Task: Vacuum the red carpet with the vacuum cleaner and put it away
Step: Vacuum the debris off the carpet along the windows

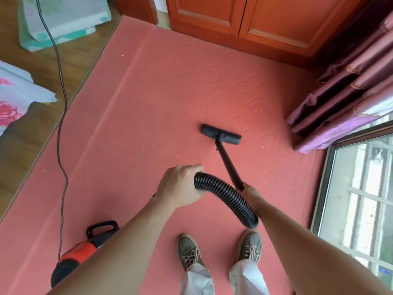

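Note:
The red carpet (161, 107) fills the middle of the head view. A black floor nozzle (221, 134) rests flat on it, ahead of my feet. Its black wand (228, 165) slants back to my right hand (252, 193), which is closed around the wand's near end. A ribbed black hose (225, 193) arcs between both hands. My left hand (180, 186) grips the hose's upper end. The orange and black vacuum cleaner body (78, 254) with a black handle sits on the carpet at lower left, partly hidden by my left arm.
A black power cord (60, 128) runs from the vacuum body up across the wooden floor (70, 58). Orange wooden cabinet doors (240, 20) stand at the far end. Purple curtains (348, 94) and a window (361, 205) are on the right. Small white crumbs dot the carpet.

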Action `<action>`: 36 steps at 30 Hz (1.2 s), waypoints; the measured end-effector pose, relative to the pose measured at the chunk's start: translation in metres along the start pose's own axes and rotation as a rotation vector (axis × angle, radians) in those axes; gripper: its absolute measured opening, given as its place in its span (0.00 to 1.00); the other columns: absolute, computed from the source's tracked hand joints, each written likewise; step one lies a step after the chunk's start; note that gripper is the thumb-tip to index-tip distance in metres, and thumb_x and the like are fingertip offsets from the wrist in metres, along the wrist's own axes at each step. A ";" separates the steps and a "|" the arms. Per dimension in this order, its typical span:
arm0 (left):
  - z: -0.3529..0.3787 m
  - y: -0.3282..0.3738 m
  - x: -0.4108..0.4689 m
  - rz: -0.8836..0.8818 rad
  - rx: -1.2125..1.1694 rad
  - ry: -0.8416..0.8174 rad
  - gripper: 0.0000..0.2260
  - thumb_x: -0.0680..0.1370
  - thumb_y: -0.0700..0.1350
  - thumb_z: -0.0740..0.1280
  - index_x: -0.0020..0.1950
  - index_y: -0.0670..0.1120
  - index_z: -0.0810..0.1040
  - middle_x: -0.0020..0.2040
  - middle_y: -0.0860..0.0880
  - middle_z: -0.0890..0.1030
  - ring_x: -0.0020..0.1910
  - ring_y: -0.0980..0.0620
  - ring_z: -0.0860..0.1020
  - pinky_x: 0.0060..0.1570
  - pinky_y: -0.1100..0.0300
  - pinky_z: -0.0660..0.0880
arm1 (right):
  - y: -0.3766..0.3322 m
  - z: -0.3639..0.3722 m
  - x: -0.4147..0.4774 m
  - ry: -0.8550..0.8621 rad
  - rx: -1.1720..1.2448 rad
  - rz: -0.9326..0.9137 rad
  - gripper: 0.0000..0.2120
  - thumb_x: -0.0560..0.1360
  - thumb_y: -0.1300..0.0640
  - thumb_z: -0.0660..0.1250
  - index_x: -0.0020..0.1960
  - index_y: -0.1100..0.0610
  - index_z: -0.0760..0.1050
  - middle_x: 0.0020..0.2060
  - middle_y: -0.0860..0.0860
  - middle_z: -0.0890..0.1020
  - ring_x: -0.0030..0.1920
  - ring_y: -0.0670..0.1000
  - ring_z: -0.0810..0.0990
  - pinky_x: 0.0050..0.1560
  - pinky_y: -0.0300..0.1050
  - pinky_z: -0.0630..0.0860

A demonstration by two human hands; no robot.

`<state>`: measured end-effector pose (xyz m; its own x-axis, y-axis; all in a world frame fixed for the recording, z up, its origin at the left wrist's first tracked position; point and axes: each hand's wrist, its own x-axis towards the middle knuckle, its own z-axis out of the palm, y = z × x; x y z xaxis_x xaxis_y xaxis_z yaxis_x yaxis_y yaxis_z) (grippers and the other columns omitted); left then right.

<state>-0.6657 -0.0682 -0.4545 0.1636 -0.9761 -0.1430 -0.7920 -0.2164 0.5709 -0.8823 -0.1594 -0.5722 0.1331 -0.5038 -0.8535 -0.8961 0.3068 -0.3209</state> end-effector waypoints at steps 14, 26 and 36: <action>0.071 0.102 0.054 0.307 0.020 -0.183 0.06 0.64 0.46 0.67 0.36 0.50 0.70 0.28 0.54 0.73 0.26 0.48 0.71 0.27 0.59 0.69 | 0.143 -0.040 -0.054 -0.015 0.165 0.174 0.22 0.76 0.49 0.62 0.70 0.45 0.69 0.52 0.56 0.84 0.52 0.60 0.82 0.55 0.51 0.78; 0.062 0.131 0.125 0.137 -0.023 0.031 0.07 0.66 0.44 0.69 0.37 0.49 0.71 0.26 0.55 0.67 0.26 0.48 0.69 0.26 0.57 0.70 | 0.085 -0.185 0.070 0.077 0.071 0.072 0.16 0.77 0.57 0.64 0.64 0.59 0.76 0.49 0.57 0.82 0.49 0.57 0.80 0.47 0.44 0.72; 0.075 0.132 0.153 0.152 -0.011 -0.006 0.06 0.64 0.47 0.68 0.36 0.49 0.72 0.28 0.57 0.69 0.26 0.50 0.70 0.26 0.58 0.70 | 0.106 -0.187 0.067 -0.002 -0.072 0.031 0.17 0.78 0.54 0.63 0.66 0.56 0.72 0.55 0.60 0.82 0.56 0.59 0.80 0.56 0.48 0.74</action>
<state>-0.7899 -0.2450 -0.4619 0.0394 -0.9975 -0.0589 -0.8007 -0.0667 0.5954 -1.0474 -0.3119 -0.5863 0.1057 -0.4935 -0.8633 -0.9278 0.2635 -0.2642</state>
